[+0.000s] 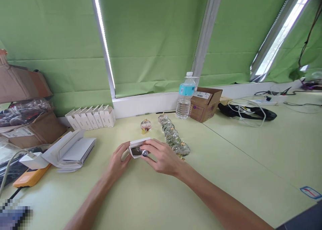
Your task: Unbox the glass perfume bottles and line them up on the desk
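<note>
My left hand (120,157) grips the left side of a small white box (138,142), whose open side faces me and looks dark inside. My right hand (161,155) is closed at the box's right side, with a small item with a round silvery end (145,153) between thumb and fingers; its exact kind does not show. Just beyond the hands stands a round glass perfume bottle (146,125) with a gold top, and a small gold cap (143,131) in front of it. A row of similar glass bottles (172,136) runs along behind my right hand.
Several upright white boxes (90,117) line the back left. Flat folded white cartons (77,151) lie nearer. A water bottle (184,99) and a cardboard box (205,104) stand at the back. Black pouch (251,112) with white cable lies right; an orange device (31,177) left.
</note>
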Demonstrator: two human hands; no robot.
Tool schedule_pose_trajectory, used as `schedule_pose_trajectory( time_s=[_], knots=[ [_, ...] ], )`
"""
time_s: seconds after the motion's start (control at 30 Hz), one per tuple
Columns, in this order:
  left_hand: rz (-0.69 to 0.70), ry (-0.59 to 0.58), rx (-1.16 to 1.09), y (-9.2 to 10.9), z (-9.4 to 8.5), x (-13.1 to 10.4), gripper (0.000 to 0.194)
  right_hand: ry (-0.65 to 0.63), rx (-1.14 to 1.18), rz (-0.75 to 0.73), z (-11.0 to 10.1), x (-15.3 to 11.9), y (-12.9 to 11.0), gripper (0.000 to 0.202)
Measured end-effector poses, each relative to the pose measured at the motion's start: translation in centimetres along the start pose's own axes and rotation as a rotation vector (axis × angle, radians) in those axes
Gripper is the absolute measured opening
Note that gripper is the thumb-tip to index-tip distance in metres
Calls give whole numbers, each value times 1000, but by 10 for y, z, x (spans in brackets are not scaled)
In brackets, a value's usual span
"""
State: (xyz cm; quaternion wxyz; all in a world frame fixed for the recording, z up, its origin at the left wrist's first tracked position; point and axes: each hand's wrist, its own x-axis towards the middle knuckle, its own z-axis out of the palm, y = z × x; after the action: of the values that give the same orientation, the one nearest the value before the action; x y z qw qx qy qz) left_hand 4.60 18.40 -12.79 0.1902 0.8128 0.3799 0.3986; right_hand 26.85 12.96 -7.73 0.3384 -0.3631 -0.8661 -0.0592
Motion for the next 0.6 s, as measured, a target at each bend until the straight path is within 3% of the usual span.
schedule_pose_trajectory(
  time_s=[0.37,0.6],
  knots=[
    [23,6,24,1,1,1,37,-62,-5,48,2,-2,-3,29],
    [41,9,48,0,1,0,38,-8,-24,17,2,-2,-2,29]
  ],
)
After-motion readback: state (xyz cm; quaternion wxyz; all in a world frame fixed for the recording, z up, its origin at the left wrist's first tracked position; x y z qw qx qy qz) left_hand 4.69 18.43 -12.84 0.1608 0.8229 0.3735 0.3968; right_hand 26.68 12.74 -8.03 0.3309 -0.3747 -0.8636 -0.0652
